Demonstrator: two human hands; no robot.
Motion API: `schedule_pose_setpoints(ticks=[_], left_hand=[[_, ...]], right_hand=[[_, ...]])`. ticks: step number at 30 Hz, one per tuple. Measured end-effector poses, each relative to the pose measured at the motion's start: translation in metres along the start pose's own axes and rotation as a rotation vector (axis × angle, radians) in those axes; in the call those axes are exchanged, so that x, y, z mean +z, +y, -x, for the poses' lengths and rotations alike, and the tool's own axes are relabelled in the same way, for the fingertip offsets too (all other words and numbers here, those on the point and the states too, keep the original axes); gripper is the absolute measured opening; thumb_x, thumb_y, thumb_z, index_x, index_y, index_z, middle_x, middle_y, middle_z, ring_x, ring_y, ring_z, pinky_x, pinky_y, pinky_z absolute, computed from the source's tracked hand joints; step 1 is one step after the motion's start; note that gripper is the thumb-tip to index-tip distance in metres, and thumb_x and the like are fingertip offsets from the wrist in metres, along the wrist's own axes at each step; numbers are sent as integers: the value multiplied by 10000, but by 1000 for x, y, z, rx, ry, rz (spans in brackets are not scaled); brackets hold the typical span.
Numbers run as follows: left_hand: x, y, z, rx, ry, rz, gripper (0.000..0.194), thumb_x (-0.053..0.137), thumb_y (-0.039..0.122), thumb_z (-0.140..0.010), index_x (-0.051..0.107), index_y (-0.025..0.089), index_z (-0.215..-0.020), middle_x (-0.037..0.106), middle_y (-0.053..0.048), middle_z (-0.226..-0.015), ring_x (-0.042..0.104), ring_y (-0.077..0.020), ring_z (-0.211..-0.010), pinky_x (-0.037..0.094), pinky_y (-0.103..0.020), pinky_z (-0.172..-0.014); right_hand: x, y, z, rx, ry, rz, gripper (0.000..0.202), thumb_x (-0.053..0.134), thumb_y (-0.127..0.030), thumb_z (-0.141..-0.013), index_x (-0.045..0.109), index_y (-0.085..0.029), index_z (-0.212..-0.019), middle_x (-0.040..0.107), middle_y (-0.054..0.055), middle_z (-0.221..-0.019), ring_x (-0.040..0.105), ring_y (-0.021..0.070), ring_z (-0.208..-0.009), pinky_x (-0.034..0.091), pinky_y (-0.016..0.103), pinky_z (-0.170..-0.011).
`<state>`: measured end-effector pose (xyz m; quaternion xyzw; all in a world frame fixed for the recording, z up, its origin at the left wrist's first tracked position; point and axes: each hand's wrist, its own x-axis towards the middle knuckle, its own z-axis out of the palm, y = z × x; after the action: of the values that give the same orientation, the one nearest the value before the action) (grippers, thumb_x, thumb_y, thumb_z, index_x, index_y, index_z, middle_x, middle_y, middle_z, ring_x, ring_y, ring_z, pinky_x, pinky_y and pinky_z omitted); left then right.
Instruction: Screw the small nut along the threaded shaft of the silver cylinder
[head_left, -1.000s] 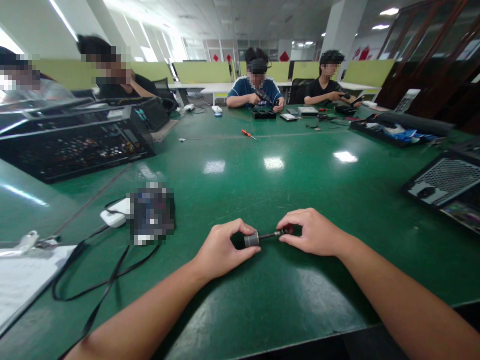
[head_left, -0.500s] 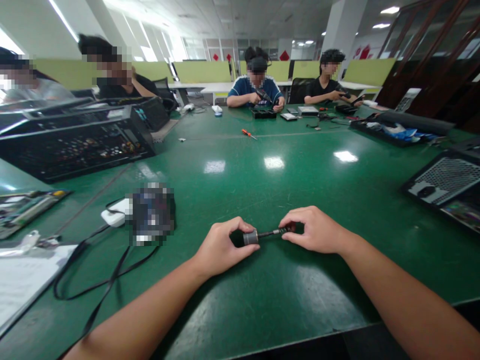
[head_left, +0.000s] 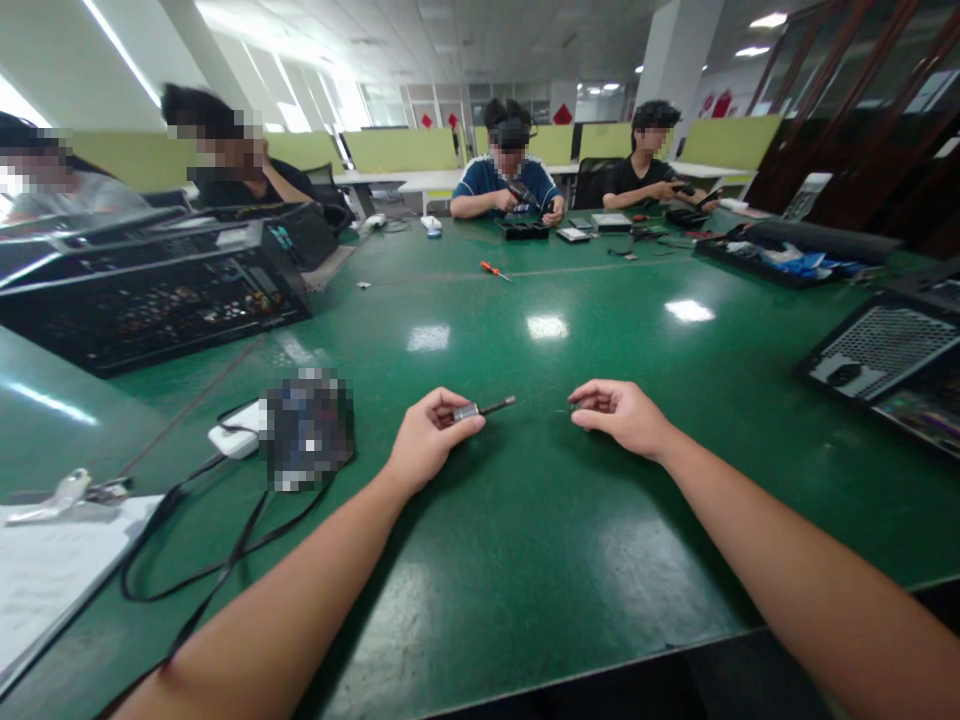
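Head view: holds a grey metal cylinder (head_left: pixel 466 411) with a dark rod (head_left: pixel 495 406) in the left hand (head_left: pixel 429 438), grip closed around the cylinder, over the near middle of the tabletop (head_left: pixel 525 530). Pinches a small dark piece (head_left: pixel 574 405), mostly hidden, in the right hand (head_left: pixel 622 413), right of the rod and apart from it. Judging by that gap, counts as separated; cannot tell whether more remains. Also shows a black strap (head_left: pixel 229 563) at near left, possibly hindering the left arm (head_left: pixel 300 580), a clipboard (head_left: pixel 67 565), an orange screwdriver (head_left: pixel 491 269) farther off, and computer cases left (head_left: pixel 150 315) and right.
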<state>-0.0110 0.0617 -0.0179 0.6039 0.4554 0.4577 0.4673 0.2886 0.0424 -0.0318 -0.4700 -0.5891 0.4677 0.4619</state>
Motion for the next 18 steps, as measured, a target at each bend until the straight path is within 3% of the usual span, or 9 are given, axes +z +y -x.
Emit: schedule_pose_setpoints(ticks=[6, 11, 15, 18], left_hand=[[-10, -20, -87, 20, 225, 87, 446, 870, 212, -547, 596, 149, -894, 666, -19, -770, 614, -136, -656, 518, -241, -592], [-10, -33, -154, 39, 420, 149, 469, 811, 72, -522, 526, 175, -881, 636, 9, -812, 625, -125, -689, 515, -245, -653], [-3, -41, -186, 60, 452, 131, 470, 790, -2, -492, 541, 167, -853, 659, -3, -847, 641, -138, -744, 509, -249, -699], [0, -45, -195, 79, 410, 97, 459, 814, 0, -483, 568, 153, -838, 682, -14, -858, 645, -140, -763, 508, -250, -727]], right_hand=[[-3, 31, -67, -13, 342, -209, 397, 812, -349, -626, 741, -147, -960, 702, 21, -789, 569, 100, -619, 455, 239, -572], [-24, 39, -113, -24, 493, -342, 384, 837, -305, -588, 725, -176, -932, 703, 22, -855, 591, 106, -665, 482, 242, -589], [-30, 42, -143, -43, 557, -442, 321, 808, -331, -692, 691, -210, -966, 718, 25, -915, 663, 130, -775, 532, 254, -667], [-17, 43, -168, -36, 549, -490, 254, 737, -285, -791, 671, -211, -1025, 733, 37, -1001, 707, 141, -896, 541, 233, -710]])
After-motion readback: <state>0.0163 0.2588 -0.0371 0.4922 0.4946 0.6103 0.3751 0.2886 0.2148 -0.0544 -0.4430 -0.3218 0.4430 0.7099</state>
